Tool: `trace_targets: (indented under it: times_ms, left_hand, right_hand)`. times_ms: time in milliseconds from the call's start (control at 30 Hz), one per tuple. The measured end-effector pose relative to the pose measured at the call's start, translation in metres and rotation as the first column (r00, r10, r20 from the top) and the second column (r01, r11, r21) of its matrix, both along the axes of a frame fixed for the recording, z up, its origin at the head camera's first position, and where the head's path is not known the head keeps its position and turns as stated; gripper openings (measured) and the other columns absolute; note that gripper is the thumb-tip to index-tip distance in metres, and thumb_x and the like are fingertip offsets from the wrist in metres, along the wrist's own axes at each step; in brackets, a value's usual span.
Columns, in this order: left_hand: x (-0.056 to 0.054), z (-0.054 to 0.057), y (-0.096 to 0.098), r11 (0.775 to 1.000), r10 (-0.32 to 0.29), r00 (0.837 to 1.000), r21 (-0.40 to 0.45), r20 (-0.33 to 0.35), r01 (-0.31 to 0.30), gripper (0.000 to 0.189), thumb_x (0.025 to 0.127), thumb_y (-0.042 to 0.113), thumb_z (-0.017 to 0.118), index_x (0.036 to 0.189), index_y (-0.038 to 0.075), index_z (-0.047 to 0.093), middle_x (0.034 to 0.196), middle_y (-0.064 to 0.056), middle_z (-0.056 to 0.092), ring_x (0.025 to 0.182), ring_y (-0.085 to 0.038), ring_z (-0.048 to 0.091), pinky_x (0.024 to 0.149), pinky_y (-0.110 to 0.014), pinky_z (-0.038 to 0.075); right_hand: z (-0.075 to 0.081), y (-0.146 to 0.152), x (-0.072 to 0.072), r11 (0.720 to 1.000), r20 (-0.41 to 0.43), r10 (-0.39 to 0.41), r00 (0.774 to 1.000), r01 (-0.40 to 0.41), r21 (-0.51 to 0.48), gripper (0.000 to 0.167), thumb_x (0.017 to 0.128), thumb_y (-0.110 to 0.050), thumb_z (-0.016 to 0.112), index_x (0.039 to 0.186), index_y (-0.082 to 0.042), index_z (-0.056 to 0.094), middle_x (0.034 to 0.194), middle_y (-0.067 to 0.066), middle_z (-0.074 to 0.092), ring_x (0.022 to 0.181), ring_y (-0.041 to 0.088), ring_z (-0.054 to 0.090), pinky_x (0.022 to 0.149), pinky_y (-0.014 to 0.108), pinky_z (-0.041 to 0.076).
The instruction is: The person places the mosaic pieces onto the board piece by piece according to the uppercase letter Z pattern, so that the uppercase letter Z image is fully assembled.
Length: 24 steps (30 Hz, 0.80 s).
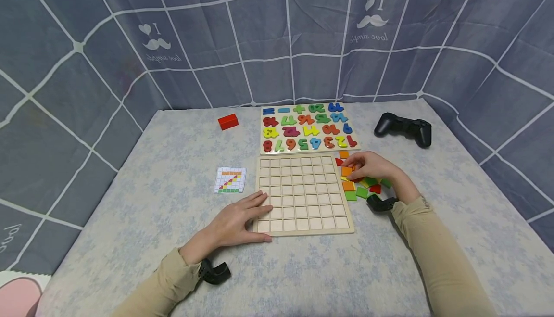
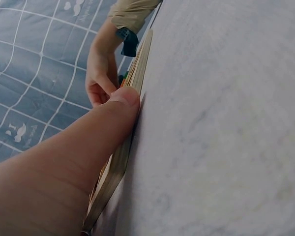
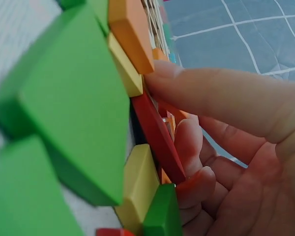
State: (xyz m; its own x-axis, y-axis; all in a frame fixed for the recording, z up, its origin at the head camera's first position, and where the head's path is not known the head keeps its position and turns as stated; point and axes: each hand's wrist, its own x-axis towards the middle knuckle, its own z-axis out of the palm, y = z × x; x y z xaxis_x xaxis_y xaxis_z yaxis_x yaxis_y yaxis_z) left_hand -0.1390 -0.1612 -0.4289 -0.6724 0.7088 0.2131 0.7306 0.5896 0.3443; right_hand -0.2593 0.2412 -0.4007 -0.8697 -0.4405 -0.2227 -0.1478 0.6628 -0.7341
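The table [image 1: 303,278] has a pale surface with a soft grey-blue pattern. In its middle lies the grid board [image 1: 300,194], flat. Just behind this is the number board [image 1: 298,152]. To the right of the grid board there is a loose heap of red, orange, yellow and green pieces [image 1: 361,192]. The card [image 1: 230,180] lies at the left, the red block [image 1: 228,121] farther back, and the gamepad [image 1: 402,128] at the back right.

Head view bright, curtain grid [image 1: 259,28] bowed toward edges; wrist views dimmer, softer
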Motion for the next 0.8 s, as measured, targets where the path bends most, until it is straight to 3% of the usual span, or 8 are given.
trace_targets:
  times_ms: [300,467,667,800]
  left_hand:
    - [0.001,0.001,0.0,1.0,0.0,1.0,0.007,-0.011,0.0,0.073,0.078,0.062,0.065,0.132,0.014,0.057,0.144,-0.012,0.04,0.136,-0.024,0.032,0.105,-0.041,0.034]
    - [0.002,0.002,0.0,1.0,0.0,1.0,0.006,0.006,0.0,0.073,0.078,0.062,0.064,0.132,0.014,0.057,0.145,-0.012,0.04,0.136,-0.024,0.031,0.106,-0.042,0.034]
    - [0.001,0.002,0.0,1.0,0.003,1.0,0.01,0.005,-0.003,0.073,0.078,0.062,0.064,0.132,0.014,0.057,0.145,-0.012,0.04,0.137,-0.022,0.03,0.106,-0.041,0.034]
    - [0.001,0.002,0.0,1.0,0.004,1.0,0.005,0.002,-0.004,0.073,0.078,0.062,0.064,0.132,0.015,0.056,0.145,-0.011,0.039,0.137,-0.022,0.03,0.106,-0.041,0.034]
  right_hand:
    - [0.004,-0.002,0.0,0.999,0.006,0.019,1.0,-0.02,0.031,0.025,0.084,-0.014,0.071,0.103,0.0,0.063,0.082,0.005,0.058,0.072,0.02,0.052,0.066,0.029,0.045]
    - [0.016,-0.011,0.002,0.998,-0.017,-0.003,1.0,0.004,0.069,0.024,0.085,-0.02,0.07,0.099,-0.001,0.065,0.086,0.005,0.064,0.073,0.019,0.053,0.064,0.03,0.045]
    - [0.039,-0.049,0.001,0.998,-0.078,-0.006,0.997,0.01,0.055,0.026,0.088,-0.025,0.066,0.103,-0.004,0.067,0.091,0.01,0.065,0.075,0.022,0.053,0.065,0.031,0.044]
    - [0.044,-0.088,0.0,0.999,-0.092,0.019,0.996,-0.023,-0.038,0.026,0.09,-0.024,0.065,0.106,-0.004,0.066,0.097,0.01,0.067,0.084,0.023,0.06,0.074,0.035,0.049]
